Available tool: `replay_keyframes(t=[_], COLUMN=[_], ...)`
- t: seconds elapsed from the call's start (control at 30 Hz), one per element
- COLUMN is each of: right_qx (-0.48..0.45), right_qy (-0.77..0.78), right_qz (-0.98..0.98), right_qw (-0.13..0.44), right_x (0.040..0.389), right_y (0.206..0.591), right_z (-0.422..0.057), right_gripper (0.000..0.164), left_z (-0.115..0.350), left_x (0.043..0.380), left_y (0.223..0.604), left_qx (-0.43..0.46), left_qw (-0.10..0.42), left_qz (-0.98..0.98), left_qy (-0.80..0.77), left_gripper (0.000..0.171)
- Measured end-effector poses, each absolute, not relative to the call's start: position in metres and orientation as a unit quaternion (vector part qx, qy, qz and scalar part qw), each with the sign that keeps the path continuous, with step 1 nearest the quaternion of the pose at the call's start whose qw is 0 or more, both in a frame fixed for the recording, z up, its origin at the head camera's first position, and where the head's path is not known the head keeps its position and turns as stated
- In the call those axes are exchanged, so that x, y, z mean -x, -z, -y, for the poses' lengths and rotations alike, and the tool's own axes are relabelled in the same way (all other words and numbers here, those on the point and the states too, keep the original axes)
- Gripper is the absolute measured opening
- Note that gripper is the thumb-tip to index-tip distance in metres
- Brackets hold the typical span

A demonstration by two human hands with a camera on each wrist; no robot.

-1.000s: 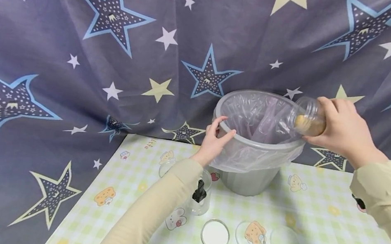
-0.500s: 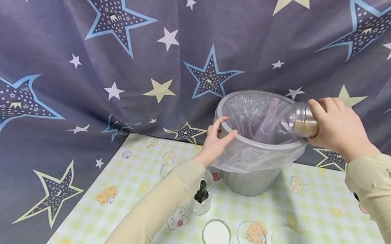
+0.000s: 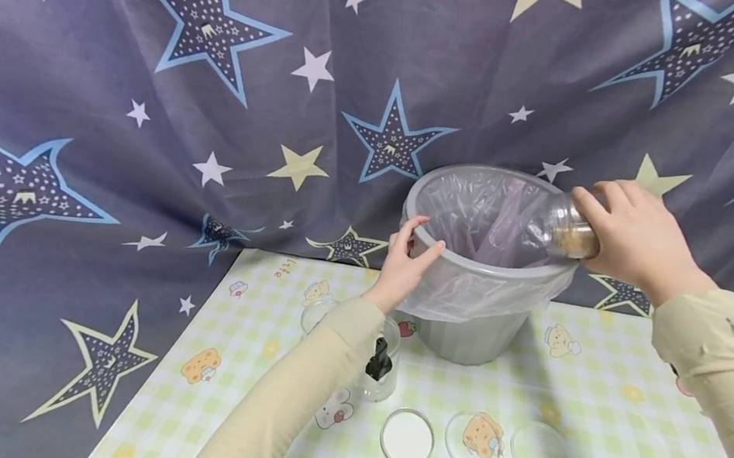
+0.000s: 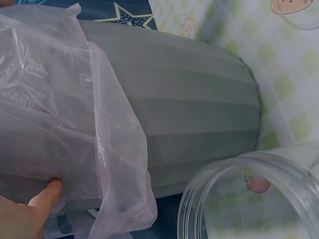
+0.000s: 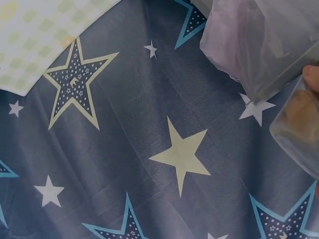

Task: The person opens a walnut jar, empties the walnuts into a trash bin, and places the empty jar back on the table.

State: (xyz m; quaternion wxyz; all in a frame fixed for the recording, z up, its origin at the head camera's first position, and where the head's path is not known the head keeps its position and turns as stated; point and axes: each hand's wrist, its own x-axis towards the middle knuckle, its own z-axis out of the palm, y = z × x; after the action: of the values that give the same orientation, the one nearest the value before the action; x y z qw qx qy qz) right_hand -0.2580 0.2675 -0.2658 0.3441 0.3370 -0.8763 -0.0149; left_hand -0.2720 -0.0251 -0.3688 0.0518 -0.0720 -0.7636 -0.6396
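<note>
A grey trash can (image 3: 473, 334) stands on the table, lined with a translucent pinkish plastic bag (image 3: 449, 299) folded over its rim. My left hand (image 3: 398, 269) grips the near-left rim; in the left wrist view its thumb (image 4: 47, 196) presses the bag from outside. Over the right side of the rim, my right hand (image 3: 636, 239) holds a clear jar (image 3: 574, 231) on its side, mouth toward the inside of the can. Something yellowish-brown is inside the jar, and the right wrist view shows the jar's base (image 5: 299, 129) beside the can.
Below my left forearm stand clear jars, one (image 3: 378, 387) with a black object (image 3: 380, 360) in or behind it. A silver-rimmed white lid (image 3: 407, 438) and two clear discs, one (image 3: 473, 443) beside the other (image 3: 539, 454), lie in front. A star-patterned cloth (image 3: 247, 126) hangs behind the table.
My right hand has moved left and tipped the jar further over the rim, its mouth now deeper over the can. My left hand keeps its grip on the rim.
</note>
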Motion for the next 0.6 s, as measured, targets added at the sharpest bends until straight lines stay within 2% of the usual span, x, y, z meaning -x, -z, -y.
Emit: replay_keyframes(t=[0.3,0.6], right_qx=[-0.419,-0.411], right_qy=[0.020,-0.002], right_qz=[0.828,0.819], right_qw=[0.372,0.401], right_x=[0.2603,0.2560], right_y=[0.2664,0.2697], right_z=[-0.2659,-0.2605], right_gripper=[0.088,0.087], left_z=[0.0242,0.0246], left_x=[0.2713,0.2718], left_y=[0.3701,0.3708], left_qx=[0.066,0.071], left_qw=[0.060,0.068], left_qz=[0.766,0.762], left_qy=[0.637,0.640], left_gripper=[0.054,0.053])
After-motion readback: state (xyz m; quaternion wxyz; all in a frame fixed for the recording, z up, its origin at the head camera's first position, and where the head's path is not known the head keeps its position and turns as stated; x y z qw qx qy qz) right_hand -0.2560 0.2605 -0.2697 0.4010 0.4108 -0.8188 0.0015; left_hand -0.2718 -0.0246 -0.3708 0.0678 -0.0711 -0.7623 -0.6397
